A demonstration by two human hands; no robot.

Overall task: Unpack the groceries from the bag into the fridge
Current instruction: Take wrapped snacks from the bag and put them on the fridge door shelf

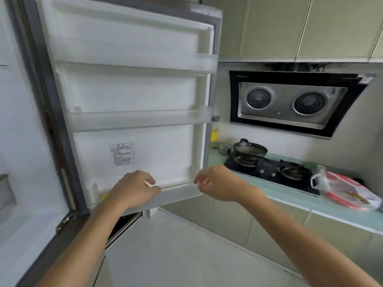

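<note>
A tall white fridge door (pixel 132 100) with clear plastic shelf rails stands swung wide open, filling the left and centre of the view; its shelves look bare, and a small printed label sits low on the inner panel. The left hand (pixel 132 188) rests at the door's bottom edge, fingers curled loosely with thumb and forefinger close together, holding nothing. The right hand (pixel 215 183) hangs just beside the door's outer corner, fingers loosely bent and empty. To the right, a pale green table (pixel 290 195) carries a black glass gas hob (pixel 269 172) with a dark lidded frying pan (pixel 249 149) on its far burner. The red and white plastic grocery bag (pixel 344 191) lies on the table at the far right, well apart from both hands. A steel and black extractor hood (pixel 294 102) hangs above
</note>
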